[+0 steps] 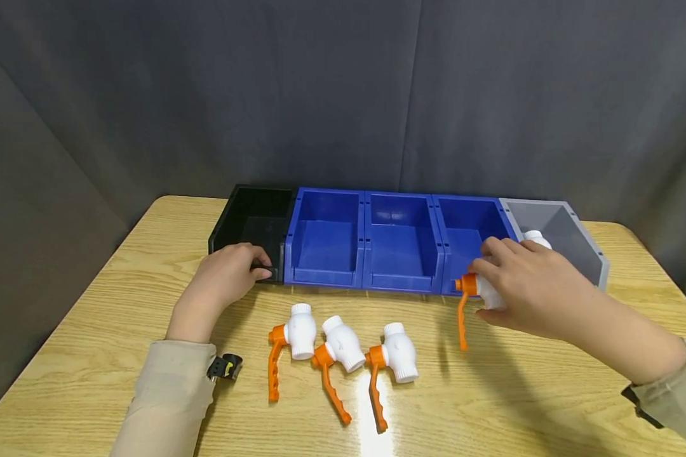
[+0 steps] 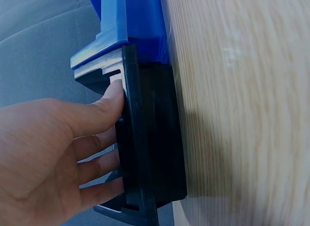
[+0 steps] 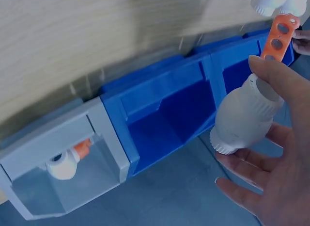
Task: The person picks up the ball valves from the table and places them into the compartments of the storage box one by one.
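A white valve (image 3: 244,120), orange handle (image 1: 462,327) down, is held above the table (image 1: 91,355).

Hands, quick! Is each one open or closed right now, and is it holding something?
Left hand: open, fingers touching the black bin's front rim.
Right hand: closed, holding a white ball valve with an orange handle.

Three valves (image 1: 345,348) before the bins (image 1: 401,282)
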Available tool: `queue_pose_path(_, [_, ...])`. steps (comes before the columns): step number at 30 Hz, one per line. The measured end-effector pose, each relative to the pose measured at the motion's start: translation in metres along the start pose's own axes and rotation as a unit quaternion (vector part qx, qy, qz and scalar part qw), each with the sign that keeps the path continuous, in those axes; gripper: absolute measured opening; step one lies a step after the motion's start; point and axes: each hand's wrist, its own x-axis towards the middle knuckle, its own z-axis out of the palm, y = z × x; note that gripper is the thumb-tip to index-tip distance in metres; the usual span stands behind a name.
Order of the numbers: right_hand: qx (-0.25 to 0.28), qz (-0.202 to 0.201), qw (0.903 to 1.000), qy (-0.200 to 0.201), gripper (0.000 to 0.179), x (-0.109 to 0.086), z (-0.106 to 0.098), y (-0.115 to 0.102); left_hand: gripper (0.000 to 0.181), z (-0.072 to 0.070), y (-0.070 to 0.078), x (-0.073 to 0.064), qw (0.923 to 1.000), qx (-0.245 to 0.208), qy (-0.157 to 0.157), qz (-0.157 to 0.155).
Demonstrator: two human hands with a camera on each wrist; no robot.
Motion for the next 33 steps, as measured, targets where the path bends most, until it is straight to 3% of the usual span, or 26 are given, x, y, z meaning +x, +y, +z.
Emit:
queue_pose_path(6, [0.027, 0.006, 0.9988, -0.04, 0.049, 0.007, -0.005, 0.016, 0.019, 0.0, 0.0, 0.001, 1.0, -0.001, 0.002, 0.003])
queue_pose_path(12, [0.048, 0.014, 0.9966, -0.065, 0.05, 0.012, -0.001, 0.034, 0.019, 0.0, 0.001, 0.001, 1.0, 0.0, 0.004, 0.002])
queue_pose_path(27, [0.103, 0.09, 0.9809, -0.138, 0.051, 0.029, 0.015, 0.066, 0.019, 0.001, 0.0, 0.0, 1.0, 0.0, 0.005, 0.002])
queue_pose_path(33, [0.108, 0.094, 0.9805, -0.135, 0.051, 0.036, 0.023, 0.075, 0.018, 0.001, 0.0, 0.0, 1.0, 0.0, 0.007, 0.003])
